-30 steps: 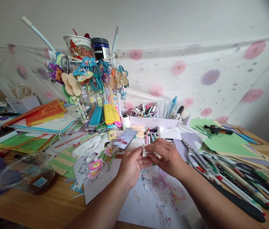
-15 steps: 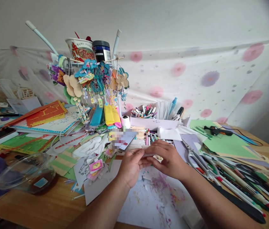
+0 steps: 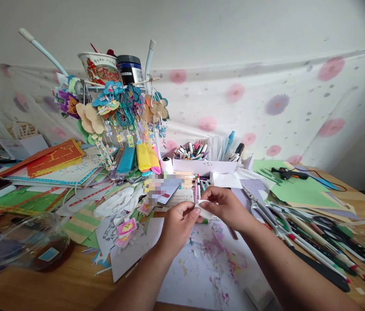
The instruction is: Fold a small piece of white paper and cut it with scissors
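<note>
We pinch a small white piece (image 3: 207, 211) between both hands, over the near middle of the table (image 3: 82, 283); whether it is paper or cloth we cannot tell. Our left hand (image 3: 178, 220) grasps its left end between thumb and curled fingers, and our right hand (image 3: 226, 208) grips its right part with thumb and fingertips. Below the hands we see a white sheet (image 3: 182, 276) with pink and yellow stains. A brown stick (image 3: 233, 233) shows just under our right hand; we cannot tell whether the hand grasps it.

To the left of our left hand lies a pink piece (image 3: 126, 228), and at the near left stands a clear plastic container (image 3: 23, 248) with dark liquid. On the right we have silver scissors (image 3: 262, 212) near our right wrist, and farther off a black glue gun (image 3: 287, 173) by green paper (image 3: 302, 194). Beyond the hands, on the far side, sits a box of markers (image 3: 203, 166).
</note>
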`<state>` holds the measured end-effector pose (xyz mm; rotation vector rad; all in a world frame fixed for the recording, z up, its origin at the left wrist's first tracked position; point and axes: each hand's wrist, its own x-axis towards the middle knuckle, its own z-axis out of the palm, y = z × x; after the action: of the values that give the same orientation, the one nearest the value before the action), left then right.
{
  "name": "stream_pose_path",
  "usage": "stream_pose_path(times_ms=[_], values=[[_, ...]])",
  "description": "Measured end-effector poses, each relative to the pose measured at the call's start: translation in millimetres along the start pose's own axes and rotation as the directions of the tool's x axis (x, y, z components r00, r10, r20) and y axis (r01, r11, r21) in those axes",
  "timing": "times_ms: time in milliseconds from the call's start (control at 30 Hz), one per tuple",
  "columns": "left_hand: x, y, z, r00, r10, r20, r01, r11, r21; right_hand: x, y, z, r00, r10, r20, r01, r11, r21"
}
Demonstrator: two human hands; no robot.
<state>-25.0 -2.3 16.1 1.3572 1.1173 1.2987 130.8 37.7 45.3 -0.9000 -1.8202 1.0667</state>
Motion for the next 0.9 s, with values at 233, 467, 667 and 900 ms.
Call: stream_pose_path(times_ms=[233, 467, 667, 900], values=[[2, -4, -1.9, 0.995, 0.077, -0.058, -0.076, 0.997, 0.028, -1, -2, 6, 0.999, 0.049, -0.014, -0.046, 0.984, 0.17], [4, 1, -6.2, 0.991, 0.129, -0.028, -0.118, 0.963, 0.241, -4, 0, -4, 0.999, -0.04, -0.013, 0.039, 0.999, -0.036], [4, -3, -3.7, 0.996, 0.08, 0.035, -0.085, 0.982, 0.169, -18, 13, -3, 0.997, 0.002, -0.073, 0.007, 0.992, 0.124], [0, -4, -2.0, 0.987, 0.073, 0.14, -0.106, 0.965, 0.241, -38, 7, -8, 0.993, -0.117, -0.009, 0.113, 0.972, -0.205]])
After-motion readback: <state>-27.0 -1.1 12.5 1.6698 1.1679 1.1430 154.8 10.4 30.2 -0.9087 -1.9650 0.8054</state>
